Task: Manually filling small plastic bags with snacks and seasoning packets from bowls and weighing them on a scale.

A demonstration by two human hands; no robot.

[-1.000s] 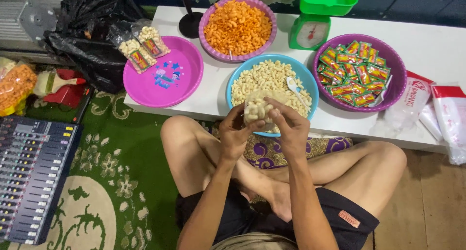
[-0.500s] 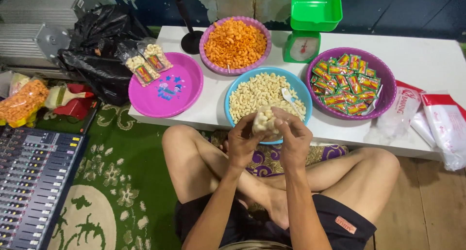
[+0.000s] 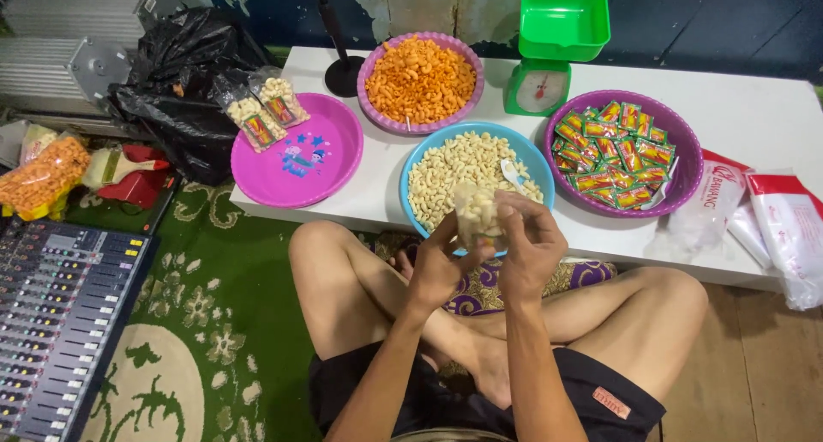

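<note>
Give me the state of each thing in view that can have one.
small clear bag: part filled with pale snacks, held by both hands
left hand: gripping the bag
right hand: gripping the bag
blue bowl: full of pale snacks
pink basin: two filled packs on its rim
scale tray: empty

Left hand (image 3: 439, 266): I see it gripping the small clear bag of pale snacks (image 3: 477, 212) from the left.
Right hand (image 3: 530, 243): pinching the same bag from the right.
Blue bowl (image 3: 417, 157): just behind the bag, on the white tabletop (image 3: 754, 108).
</note>
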